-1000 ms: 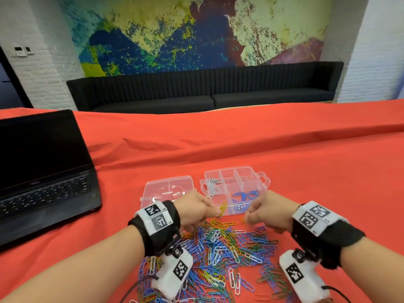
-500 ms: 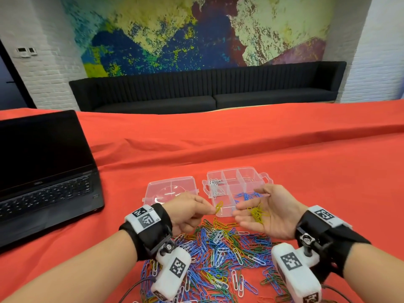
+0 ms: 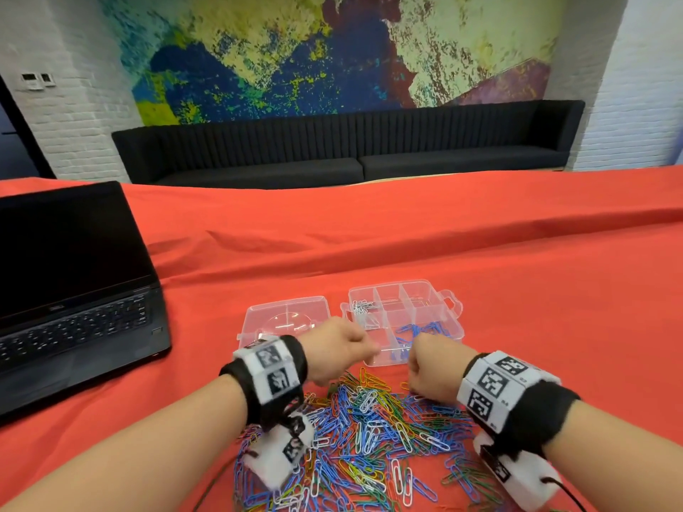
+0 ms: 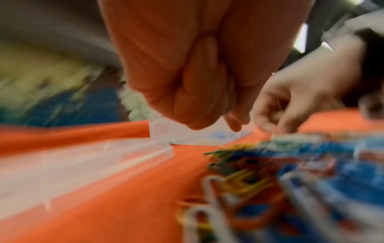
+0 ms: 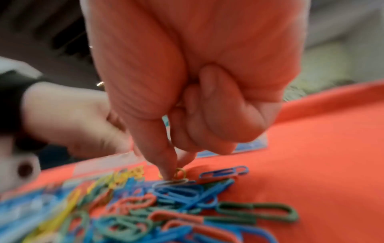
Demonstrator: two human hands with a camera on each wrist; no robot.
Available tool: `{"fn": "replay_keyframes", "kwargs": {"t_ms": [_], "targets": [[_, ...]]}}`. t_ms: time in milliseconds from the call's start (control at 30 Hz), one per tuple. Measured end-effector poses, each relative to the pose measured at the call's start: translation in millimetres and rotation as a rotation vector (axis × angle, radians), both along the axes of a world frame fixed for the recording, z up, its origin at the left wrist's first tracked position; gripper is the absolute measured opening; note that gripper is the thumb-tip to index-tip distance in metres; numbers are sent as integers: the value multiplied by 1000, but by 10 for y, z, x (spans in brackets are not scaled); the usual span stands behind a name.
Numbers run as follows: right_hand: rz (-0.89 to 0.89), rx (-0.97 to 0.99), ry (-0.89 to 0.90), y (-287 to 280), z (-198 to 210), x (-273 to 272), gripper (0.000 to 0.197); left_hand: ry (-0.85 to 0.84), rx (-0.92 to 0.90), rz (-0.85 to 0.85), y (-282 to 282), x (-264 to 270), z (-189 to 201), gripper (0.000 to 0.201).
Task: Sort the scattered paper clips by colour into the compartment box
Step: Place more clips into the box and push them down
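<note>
Hands fisted, R hand (image 5: 187,98) pinching yellow clip (image 5: 180,172)

Mixed-colour paper clips (image 3: 373,434) lie heaped before me on the cloth. Beyond them, my clear compartment box (image 3: 404,319) holds white and blue clips separately.

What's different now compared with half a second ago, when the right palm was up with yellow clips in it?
The right hand has turned palm down, curled, and dropped to the pile's far edge, thumb and finger pinching a yellow clip. The left hand stayed curled by the compartment box; what it holds is hidden. Box, lid and laptop unmoved.
</note>
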State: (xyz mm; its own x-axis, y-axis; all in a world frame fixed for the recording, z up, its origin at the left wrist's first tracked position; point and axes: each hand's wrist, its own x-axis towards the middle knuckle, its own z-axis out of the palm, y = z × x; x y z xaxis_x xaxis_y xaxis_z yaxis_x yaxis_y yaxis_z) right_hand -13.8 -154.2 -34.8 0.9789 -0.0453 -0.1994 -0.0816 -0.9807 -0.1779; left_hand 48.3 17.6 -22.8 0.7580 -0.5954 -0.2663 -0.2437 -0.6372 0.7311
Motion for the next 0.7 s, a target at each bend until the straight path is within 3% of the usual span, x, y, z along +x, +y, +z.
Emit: {"fn": "replay_keyframes", "kwargs": {"t_ms": [33,100,133,200,267,333,400,500,567,700], "targets": [[-18,23,36,-54,0,-20,12,-227,186,-126,-29,-2,5,18],[-82,174,122,-145,28,-77,17,-438,407,-281,-69,-6,15,18],[-145,366,162,-184,58,-112,20,-473,455,-307,-82,-9,17,20],[-362,954,267,-257,93,-151,19,-511,487,-310,-94,7,1,20],[-530,1463,376,-283,170,-162,7,-515,505,-292,-79,32,-38,16],[-550,1576,388,-225,223,-137,2,-525,536,-293,-35,64,-75,19],[-473,1324,305,-103,196,-89,8,-483,534,-285,32,100,-107,24],[-145,577,51,148,115,10,15,-335,339,-171,168,142,-88,18],[41,286,-15,263,56,82,10,-59,88,-5,267,133,-41,23],[101,1,-9,318,5,151,10,625,-524,185,434,126,55,28]]}}
